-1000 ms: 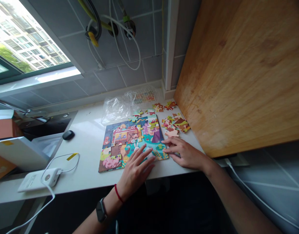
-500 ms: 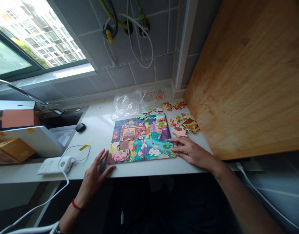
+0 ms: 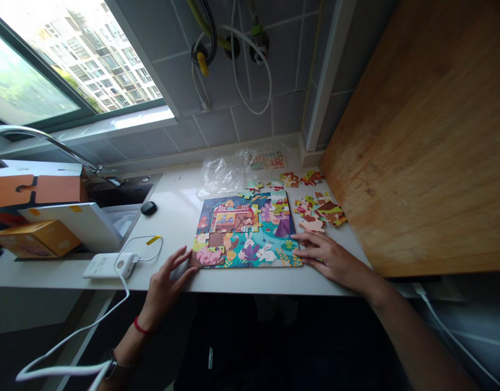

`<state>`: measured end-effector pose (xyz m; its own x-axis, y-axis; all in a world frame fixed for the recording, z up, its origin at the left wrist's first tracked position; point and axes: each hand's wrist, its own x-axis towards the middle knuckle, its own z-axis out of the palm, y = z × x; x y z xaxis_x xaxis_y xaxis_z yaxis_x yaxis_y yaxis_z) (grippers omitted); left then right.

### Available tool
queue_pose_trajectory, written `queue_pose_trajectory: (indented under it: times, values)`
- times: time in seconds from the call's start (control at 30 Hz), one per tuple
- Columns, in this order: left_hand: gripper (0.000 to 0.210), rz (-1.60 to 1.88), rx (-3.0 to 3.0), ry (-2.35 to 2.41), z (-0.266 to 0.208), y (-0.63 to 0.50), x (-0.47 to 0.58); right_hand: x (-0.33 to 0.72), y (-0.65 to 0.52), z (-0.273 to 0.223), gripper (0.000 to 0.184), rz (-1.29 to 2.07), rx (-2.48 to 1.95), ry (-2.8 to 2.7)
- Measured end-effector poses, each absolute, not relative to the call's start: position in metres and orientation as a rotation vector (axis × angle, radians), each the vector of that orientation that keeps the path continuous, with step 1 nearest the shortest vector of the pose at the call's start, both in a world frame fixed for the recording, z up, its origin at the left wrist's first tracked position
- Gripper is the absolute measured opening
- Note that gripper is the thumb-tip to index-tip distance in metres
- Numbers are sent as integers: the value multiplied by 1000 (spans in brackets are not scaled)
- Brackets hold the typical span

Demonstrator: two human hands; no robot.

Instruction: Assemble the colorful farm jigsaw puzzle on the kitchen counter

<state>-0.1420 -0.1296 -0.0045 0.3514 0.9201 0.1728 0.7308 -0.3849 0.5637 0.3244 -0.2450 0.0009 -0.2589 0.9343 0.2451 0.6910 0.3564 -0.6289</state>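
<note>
A colourful jigsaw puzzle [image 3: 250,233] with a barn, rabbits and a pig lies flat near the counter's front edge, pieces laid in its frame. At its lower left corner rests my left hand [image 3: 168,279], fingers apart, fingertips at the border. My right hand [image 3: 331,258] lies along the right border, fingers stretched out and touching the edge. Neither hand grips anything that I can see. Loose puzzle pieces [image 3: 313,222] are heaped just beyond my right hand. More pieces [image 3: 289,179] lie behind the puzzle's top right, and a few [image 3: 250,190] at its top edge.
A crumpled clear plastic bag [image 3: 221,174] lies behind the puzzle. On the left are a black mouse [image 3: 149,208], a white power bank [image 3: 109,266] with a cable, boxes [image 3: 38,239] and a sink [image 3: 131,193] with a tap. A wooden panel [image 3: 429,152] borders the right side.
The camera view has shifted, so everything appears somewhat further right. Both hands stay at the puzzle's sides, and the pieces look unmoved.
</note>
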Motion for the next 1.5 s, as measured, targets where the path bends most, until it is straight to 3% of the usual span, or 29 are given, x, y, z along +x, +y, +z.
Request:
queue_pose_trajectory:
  times: [0.67, 1.5]
  values:
    - [37, 596, 2616, 1219, -7, -114, -139, 313, -245, 2, 20, 457, -1480, -1920]
    - [41, 726, 2717, 1109, -17, -119, -149, 308, -245, 1, 18, 380, -1496, -1946]
